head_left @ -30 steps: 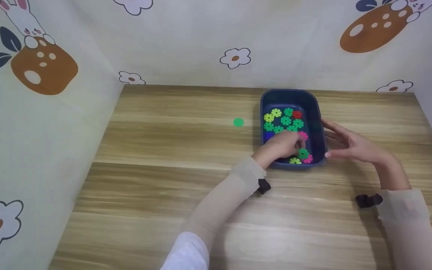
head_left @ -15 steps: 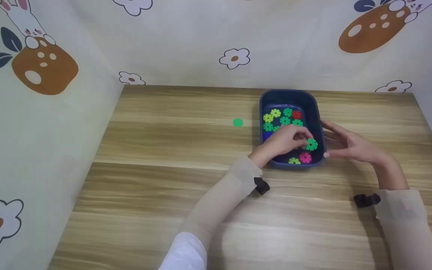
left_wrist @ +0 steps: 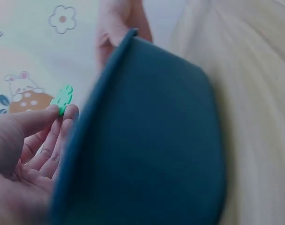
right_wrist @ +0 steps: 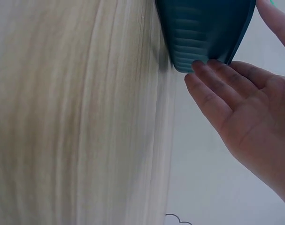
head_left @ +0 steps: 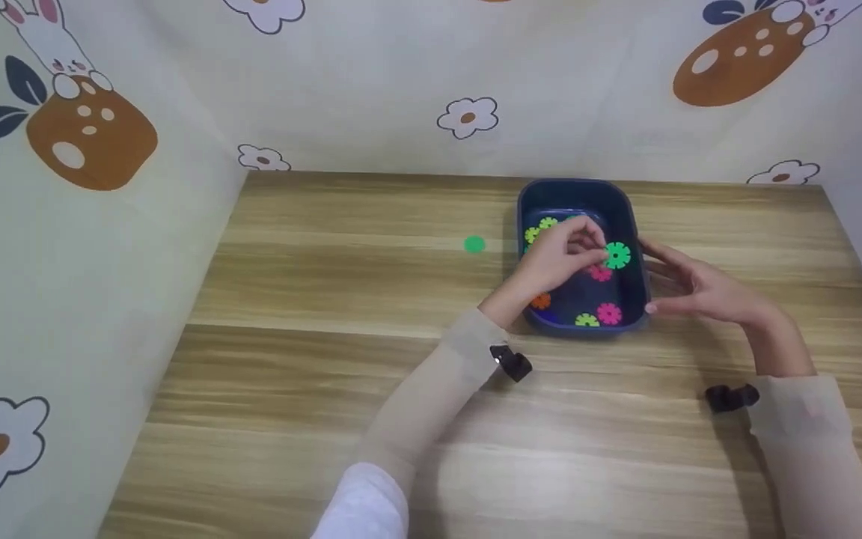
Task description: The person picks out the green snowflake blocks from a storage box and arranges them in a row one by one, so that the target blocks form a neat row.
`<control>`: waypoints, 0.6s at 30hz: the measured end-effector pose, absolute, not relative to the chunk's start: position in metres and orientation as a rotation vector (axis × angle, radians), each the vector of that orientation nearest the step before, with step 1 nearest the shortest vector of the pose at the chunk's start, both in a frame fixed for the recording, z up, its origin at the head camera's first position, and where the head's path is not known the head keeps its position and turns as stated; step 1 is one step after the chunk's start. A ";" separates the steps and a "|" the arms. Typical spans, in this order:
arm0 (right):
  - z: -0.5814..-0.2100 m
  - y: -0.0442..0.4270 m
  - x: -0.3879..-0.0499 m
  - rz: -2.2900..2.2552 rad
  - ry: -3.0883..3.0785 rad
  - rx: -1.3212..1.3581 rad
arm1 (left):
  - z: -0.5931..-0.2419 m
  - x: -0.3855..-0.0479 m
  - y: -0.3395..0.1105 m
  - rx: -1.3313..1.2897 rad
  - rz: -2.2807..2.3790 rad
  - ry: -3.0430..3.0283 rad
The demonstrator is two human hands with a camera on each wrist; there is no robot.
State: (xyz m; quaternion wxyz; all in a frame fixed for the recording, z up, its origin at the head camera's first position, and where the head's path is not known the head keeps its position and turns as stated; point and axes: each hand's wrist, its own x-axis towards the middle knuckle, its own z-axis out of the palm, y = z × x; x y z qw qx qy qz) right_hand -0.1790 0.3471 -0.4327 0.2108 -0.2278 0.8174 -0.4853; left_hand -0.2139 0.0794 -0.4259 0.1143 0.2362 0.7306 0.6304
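Note:
Over the dark blue bin (head_left: 633, 224), my left hand (head_left: 554, 258) pinches a green notched plastic disc (head_left: 617, 255) between thumb and fingertip. In the left wrist view that same green disc (left_wrist: 63, 98) stands above the bin's rim. My right hand (head_left: 715, 292) rests with extended fingers along the bin's right side. The right wrist view shows its fingertips (right_wrist: 198, 65) against the outer wall. Pink discs (head_left: 609, 313), a yellow one (head_left: 587, 320) and an orange one (head_left: 541, 300) lie on the bin's floor. My left hand covers several others.
A flat green round spot (head_left: 474, 245) lies on the wood-grain tabletop (head_left: 326, 284), left of the bin. Behind the table rises a cloth wall (head_left: 371, 97) with printed flowers and rabbits. Similar cloth stands along the left side.
My left hand has picked the green disc up from the near right part of the bin and moved it up and away from me. My right hand stays at the bin's side.

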 end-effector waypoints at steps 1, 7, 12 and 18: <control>-0.432 0.347 -0.179 -1.347 2.272 -0.629 | -0.424 -0.214 0.076 0.687 1.869 2.131; -0.431 0.347 -0.179 -1.344 2.267 -0.616 | -0.414 -0.220 0.056 0.634 1.941 2.122; -0.431 0.346 -0.180 -1.337 2.267 -0.622 | -0.409 -0.225 0.037 0.588 1.945 2.167; -0.430 0.344 -0.180 -1.314 2.272 -0.608 | -0.407 -0.230 0.019 0.511 1.989 2.170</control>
